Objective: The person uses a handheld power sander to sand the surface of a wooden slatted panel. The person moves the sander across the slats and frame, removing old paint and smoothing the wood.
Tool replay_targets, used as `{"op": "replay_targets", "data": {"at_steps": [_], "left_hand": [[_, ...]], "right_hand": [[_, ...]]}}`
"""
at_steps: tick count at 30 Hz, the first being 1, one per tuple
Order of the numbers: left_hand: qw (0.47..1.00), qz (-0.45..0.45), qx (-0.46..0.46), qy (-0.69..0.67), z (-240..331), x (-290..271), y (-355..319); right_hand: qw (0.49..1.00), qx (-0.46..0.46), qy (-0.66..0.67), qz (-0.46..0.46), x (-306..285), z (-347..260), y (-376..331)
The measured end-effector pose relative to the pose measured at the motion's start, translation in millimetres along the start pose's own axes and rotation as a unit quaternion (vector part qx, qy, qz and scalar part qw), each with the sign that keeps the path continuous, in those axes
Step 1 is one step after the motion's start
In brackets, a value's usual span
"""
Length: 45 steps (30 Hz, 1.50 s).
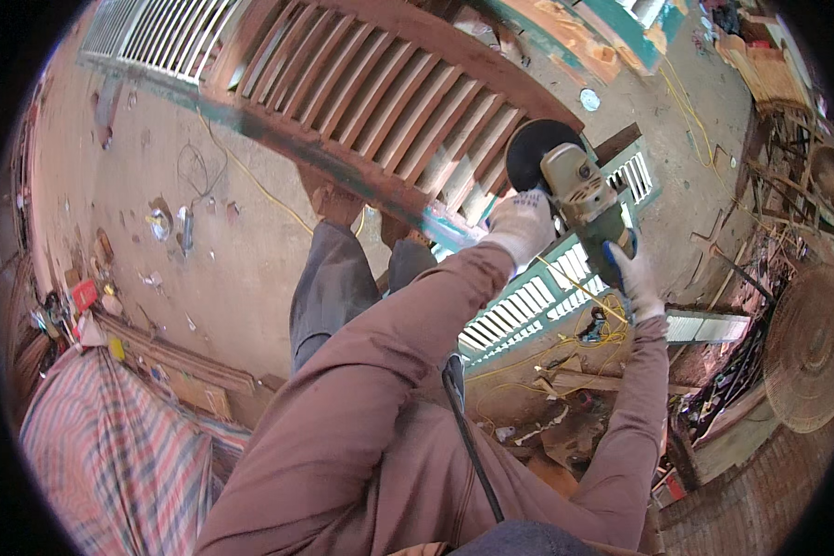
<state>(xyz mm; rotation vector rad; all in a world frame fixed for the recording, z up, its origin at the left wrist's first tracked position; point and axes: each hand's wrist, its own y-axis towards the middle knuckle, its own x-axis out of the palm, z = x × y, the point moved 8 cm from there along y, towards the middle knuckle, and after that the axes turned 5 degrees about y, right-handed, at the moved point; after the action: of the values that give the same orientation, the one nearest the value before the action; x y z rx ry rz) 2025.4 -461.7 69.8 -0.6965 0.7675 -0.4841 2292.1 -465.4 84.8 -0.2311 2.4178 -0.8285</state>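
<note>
An angle grinder (579, 190) with a round black disc (526, 156) is held out in front of me, over the right end of a louvred wooden shutter (380, 88). My left hand (521, 221), in a white glove, is closed at the grinder's front beside the disc; its grip is partly hidden. My right hand (638, 283), gloved too, wraps the rear of the tool's body. The disc overlaps the shutter's right edge in view, but I cannot tell if it touches. The shutter has bare reddish-brown slats and traces of green paint along its near rail.
Green shutters with pale slats (519, 306) lie below and right of the grinder. Yellow cord (612, 320) runs over the floor, and a black cable (468, 440) hangs along my body. Scrap wood and a round woven basket (809, 347) line the right. Striped cloth (111, 454) drapes at lower left.
</note>
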Motion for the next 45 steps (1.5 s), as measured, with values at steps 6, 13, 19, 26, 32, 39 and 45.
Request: {"op": "replay_targets", "data": {"at_steps": [6, 13, 19, 26, 32, 39, 45], "left_hand": [[0.999, -0.049, 0.002, 0.018, -45, 49, -48], [0.995, -0.093, -0.010, 0.030, -81, 96, -85], [0.999, -0.034, -0.010, -0.015, -68, 79, -63], [0.999, -0.030, -0.007, -0.043, -40, 58, -33], [0.996, -0.044, 0.006, -0.073, -6, 37, -4], [0.999, -0.008, 0.052, -0.011, 40, -10, 30], [0.998, 0.026, 0.058, -0.013, 21, -14, 5]], "right_hand": [[0.997, 0.034, -0.074, -0.007, 41, 4, -69], [0.992, 0.003, -0.123, -0.034, 66, 20, -108], [0.997, 0.037, -0.061, -0.041, 53, -6, -80], [0.992, -0.022, -0.117, -0.030, 24, -20, -37], [0.996, -0.009, -0.091, -0.012, -7, -11, -8], [0.995, -0.020, -0.089, 0.044, -39, -9, 24], [0.998, 0.019, -0.048, 0.043, -15, -5, 8]]}}
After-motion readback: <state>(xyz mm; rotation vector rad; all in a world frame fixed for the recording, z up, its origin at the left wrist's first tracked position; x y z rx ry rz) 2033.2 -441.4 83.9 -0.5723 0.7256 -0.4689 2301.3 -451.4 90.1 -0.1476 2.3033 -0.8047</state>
